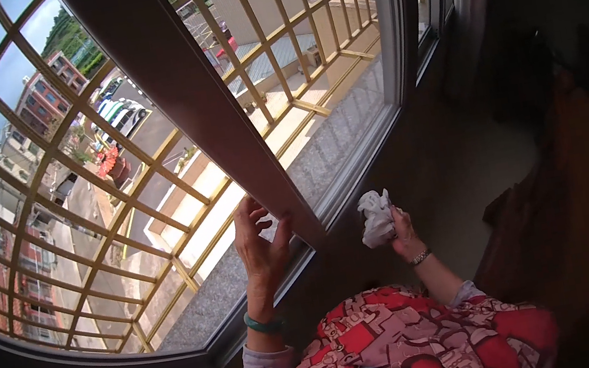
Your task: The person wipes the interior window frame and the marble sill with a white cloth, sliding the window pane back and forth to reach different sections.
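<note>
My left hand is at the lower part of an upright window sash stile. Its fingers curl at the stile's left edge and the thumb lies against the front face. A green bangle circles that wrist. To the right, away from the window, my right hand holds a crumpled white cloth that bulges out past the fingers. A metal-banded wristwatch or bracelet sits on the right wrist.
Beyond the window stand gold-coloured security bars and a grey speckled stone sill. The window's lower track runs between me and the sill. Dark wooden furniture is at the right, in shadow. Parked vehicles and buildings lie outside.
</note>
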Available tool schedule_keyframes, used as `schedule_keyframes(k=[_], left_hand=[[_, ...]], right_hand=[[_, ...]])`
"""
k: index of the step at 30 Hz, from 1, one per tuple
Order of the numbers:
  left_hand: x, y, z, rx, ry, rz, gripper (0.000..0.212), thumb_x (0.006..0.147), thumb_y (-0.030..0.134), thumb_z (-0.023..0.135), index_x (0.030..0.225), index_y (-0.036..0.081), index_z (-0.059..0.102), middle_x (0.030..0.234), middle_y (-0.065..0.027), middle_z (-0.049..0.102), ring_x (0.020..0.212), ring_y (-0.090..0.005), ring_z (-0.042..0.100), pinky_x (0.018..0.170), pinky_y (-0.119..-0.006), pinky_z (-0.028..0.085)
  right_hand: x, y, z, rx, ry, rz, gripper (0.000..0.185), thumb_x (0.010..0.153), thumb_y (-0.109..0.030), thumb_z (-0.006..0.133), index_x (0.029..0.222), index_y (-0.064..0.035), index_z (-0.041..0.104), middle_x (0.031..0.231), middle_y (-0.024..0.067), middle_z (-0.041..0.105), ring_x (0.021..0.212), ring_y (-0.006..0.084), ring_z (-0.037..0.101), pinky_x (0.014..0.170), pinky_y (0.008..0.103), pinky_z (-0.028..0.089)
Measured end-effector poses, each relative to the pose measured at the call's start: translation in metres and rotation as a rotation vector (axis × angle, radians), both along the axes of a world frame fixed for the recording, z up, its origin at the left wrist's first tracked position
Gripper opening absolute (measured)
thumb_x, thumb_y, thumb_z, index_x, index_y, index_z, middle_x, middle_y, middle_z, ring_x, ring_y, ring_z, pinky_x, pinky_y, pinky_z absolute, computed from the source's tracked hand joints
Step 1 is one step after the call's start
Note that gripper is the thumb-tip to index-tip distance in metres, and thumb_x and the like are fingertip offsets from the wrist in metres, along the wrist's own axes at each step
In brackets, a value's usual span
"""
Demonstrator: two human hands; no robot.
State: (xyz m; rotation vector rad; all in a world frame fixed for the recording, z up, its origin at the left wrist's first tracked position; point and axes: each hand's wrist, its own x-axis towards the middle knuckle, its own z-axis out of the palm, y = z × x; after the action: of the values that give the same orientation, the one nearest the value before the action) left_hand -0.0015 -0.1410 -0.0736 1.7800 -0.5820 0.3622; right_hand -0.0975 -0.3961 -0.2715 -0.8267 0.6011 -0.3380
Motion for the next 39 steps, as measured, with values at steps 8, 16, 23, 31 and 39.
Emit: schedule_keyframes(k=[8, 16, 23, 31, 39], left_hand=[[-0.011, 0.020, -0.006, -0.006, 0.012, -0.047, 0.047, 0.080, -0.002, 0.067, 0.122, 0.000, 0.046, 0.104, -0.0119, 0.061, 0.091, -0.0198, 0.064, 0.067, -0.028, 0.055], [-0.033, 0.071, -0.014, -0.078, 0.139, -0.069, 0.040, 0.089, -0.001, 0.056, 0.126, -0.001, 0.043, 0.109, -0.0117, 0.059, 0.101, -0.0173, 0.057, 0.083, -0.028, 0.046], [-0.066, 0.139, -0.029, -0.150, 0.101, 0.091, 0.052, 0.093, 0.015, 0.059, 0.135, -0.005, 0.038, 0.126, -0.0153, 0.052, 0.114, -0.0232, 0.052, 0.096, -0.033, 0.042], [-0.100, 0.196, -0.038, -0.219, 0.017, 0.412, 0.055, 0.090, 0.013, 0.061, 0.136, -0.005, 0.037, 0.129, -0.0189, 0.052, 0.114, -0.0263, 0.053, 0.097, -0.038, 0.043], [-0.126, 0.235, -0.038, -0.364, -0.086, 0.693, 0.056, 0.089, 0.016, 0.064, 0.133, -0.006, 0.038, 0.126, -0.0192, 0.052, 0.112, -0.0266, 0.053, 0.097, -0.038, 0.042]], right_hand=[[-0.049, -0.017, -0.031, 0.010, -0.036, -0.277, 0.029, 0.093, -0.030, 0.054, 0.108, -0.0084, 0.064, 0.104, 0.0022, 0.064, 0.095, 0.0183, 0.061, 0.079, 0.0362, 0.051], [-0.043, -0.019, -0.030, -0.038, 0.074, -0.427, 0.041, 0.086, -0.038, 0.061, 0.110, -0.0047, 0.062, 0.107, 0.0073, 0.063, 0.095, 0.0220, 0.061, 0.080, 0.0406, 0.051], [-0.007, -0.065, -0.009, -0.313, -0.011, -0.465, 0.031, 0.090, -0.030, 0.060, 0.103, -0.0031, 0.065, 0.098, 0.0038, 0.066, 0.089, 0.0154, 0.062, 0.075, 0.0325, 0.050], [0.042, -0.121, 0.069, -0.350, -0.157, -0.561, 0.031, 0.088, -0.030, 0.062, 0.101, -0.0016, 0.065, 0.096, 0.0019, 0.064, 0.087, 0.0119, 0.057, 0.073, 0.0285, 0.046], [0.107, -0.116, 0.077, -0.345, -0.270, -0.349, 0.022, 0.090, -0.025, 0.060, 0.098, -0.0049, 0.065, 0.087, -0.0019, 0.063, 0.077, 0.0085, 0.057, 0.065, 0.0273, 0.046]])
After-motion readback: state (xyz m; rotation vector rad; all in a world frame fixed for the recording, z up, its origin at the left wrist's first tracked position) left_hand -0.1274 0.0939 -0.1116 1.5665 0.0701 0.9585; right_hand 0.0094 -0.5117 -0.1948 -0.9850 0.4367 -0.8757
